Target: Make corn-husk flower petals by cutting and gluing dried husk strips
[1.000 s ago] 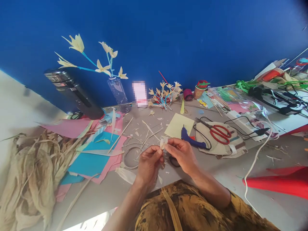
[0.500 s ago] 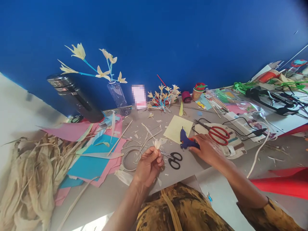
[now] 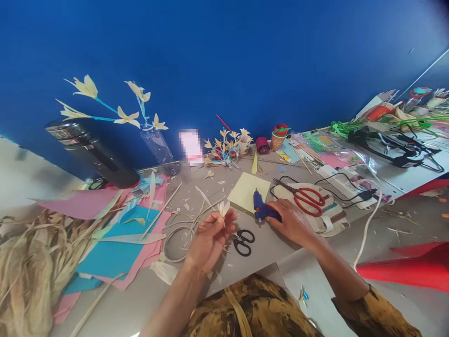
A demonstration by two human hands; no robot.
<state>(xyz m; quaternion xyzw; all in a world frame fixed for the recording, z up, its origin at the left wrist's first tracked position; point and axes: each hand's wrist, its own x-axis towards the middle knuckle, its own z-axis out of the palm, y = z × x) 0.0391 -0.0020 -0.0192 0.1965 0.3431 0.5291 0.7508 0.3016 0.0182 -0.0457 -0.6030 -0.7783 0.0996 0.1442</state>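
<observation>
My left hand (image 3: 210, 236) pinches a small cream flower (image 3: 223, 208) between thumb and fingertips, its pale petals pointing up. Its stem end is hidden by the fingers. Over on the right, my right hand (image 3: 293, 220) is closed round the handle of a blue glue gun (image 3: 260, 206), which lies low at the table with its nozzle over a pale yellow paper sheet (image 3: 242, 189). Black-handled scissors (image 3: 243, 242) lie between the hands, their blades partly hidden behind my left hand. Red-handled scissors (image 3: 308, 201) rest on a folded cloth (image 3: 329, 220) just beyond my right hand.
Blue and pink sheets (image 3: 105, 255) and dried husks (image 3: 31, 267) cover the left side. A dark flask (image 3: 101, 154) and a clear bottle (image 3: 159, 147) of flowers stand by the blue wall. A power strip (image 3: 345, 185) with cables sits at right. Scraps litter the middle.
The whole view has swung slightly to the right, so things sit further left. Both hands keep their holds; the flower in my left hand has turned a little.
</observation>
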